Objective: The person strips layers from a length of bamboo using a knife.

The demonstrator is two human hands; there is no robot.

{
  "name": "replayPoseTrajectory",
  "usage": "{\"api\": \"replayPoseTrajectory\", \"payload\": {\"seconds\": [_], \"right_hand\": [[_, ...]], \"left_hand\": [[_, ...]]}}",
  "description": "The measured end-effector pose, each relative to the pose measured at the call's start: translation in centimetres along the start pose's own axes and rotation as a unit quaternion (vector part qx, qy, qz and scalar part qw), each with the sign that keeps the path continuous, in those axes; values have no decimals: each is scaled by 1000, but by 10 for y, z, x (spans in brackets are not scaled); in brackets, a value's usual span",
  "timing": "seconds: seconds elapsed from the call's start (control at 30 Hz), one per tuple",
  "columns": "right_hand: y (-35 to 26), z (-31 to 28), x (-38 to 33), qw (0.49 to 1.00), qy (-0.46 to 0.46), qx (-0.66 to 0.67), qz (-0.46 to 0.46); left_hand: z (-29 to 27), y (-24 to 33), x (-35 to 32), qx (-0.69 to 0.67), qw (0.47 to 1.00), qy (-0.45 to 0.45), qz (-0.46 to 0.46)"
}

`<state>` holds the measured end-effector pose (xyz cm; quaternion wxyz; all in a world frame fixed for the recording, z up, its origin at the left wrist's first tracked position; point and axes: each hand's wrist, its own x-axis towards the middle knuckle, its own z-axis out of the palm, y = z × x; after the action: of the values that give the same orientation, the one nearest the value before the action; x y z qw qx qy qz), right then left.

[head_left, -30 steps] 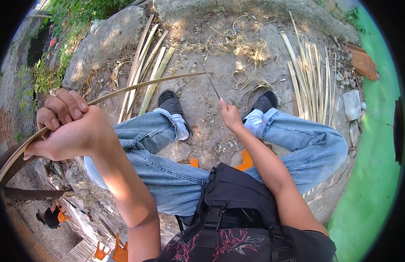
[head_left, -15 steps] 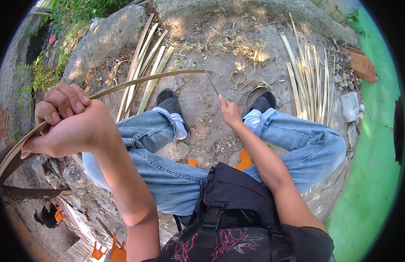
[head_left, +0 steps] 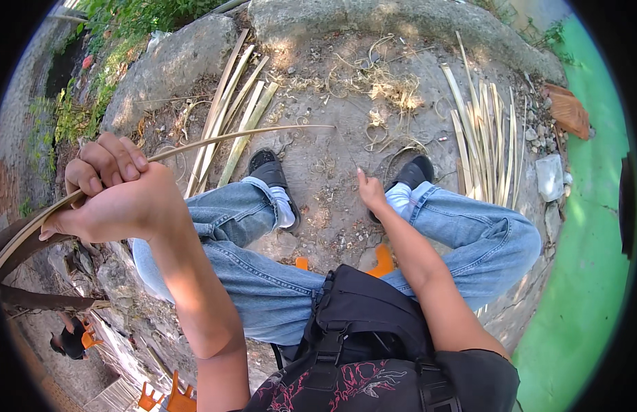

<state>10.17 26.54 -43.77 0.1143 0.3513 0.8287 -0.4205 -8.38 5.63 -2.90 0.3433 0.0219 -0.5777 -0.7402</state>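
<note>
In the head view, the left hand (head_left: 116,196) is gripping a strip (head_left: 195,143), which is running through the closed fingers and curving out over the ground ahead of the feet. The right hand (head_left: 371,190) is closing around a thin tool (head_left: 354,159), its blurred length pointing toward the strip's far end. Pale slats are lying beyond each foot: left slats (head_left: 250,113), right slats (head_left: 480,141). Curly shavings (head_left: 395,93) are lying between them.

Two hands (head_left: 116,192), two sandals (head_left: 267,170), two ground groups of strips (head_left: 489,141), one black bag (head_left: 373,292), one co-worker (head_left: 72,340).
</note>
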Motion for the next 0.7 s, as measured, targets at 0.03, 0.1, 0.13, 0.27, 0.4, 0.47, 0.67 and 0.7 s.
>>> {"api": "replayPoseTrajectory", "payload": {"seconds": [0.03, 0.1, 0.13, 0.27, 0.4, 0.47, 0.67, 0.7], "right_hand": [[-1, 2, 11, 1000, 1, 1, -2], [-26, 1, 10, 1000, 7, -8, -8], [-29, 6, -4, 1000, -2, -9, -6], [2, 17, 1, 998, 46, 33, -42], [10, 11, 4, 1000, 9, -5, 9], [-2, 13, 4, 1000, 24, 4, 9], [-70, -8, -13, 998, -23, 41, -40], [-98, -12, -26, 998, -25, 42, -45]], "left_hand": [[0, -1, 0, -2, 1000, -12, -12], [-6, 2, 6, 12, 1000, 4, 6], [-10, 4, 9, 18, 999, 15, 22], [-5, 0, 6, -7, 1000, 18, 10], [-5, 0, 7, -11, 999, 16, 26], [-6, 1, 9, -18, 999, 21, 31], [-7, -4, 8, -29, 999, 17, 19], [-7, -4, 8, -25, 999, 31, 26]]}}
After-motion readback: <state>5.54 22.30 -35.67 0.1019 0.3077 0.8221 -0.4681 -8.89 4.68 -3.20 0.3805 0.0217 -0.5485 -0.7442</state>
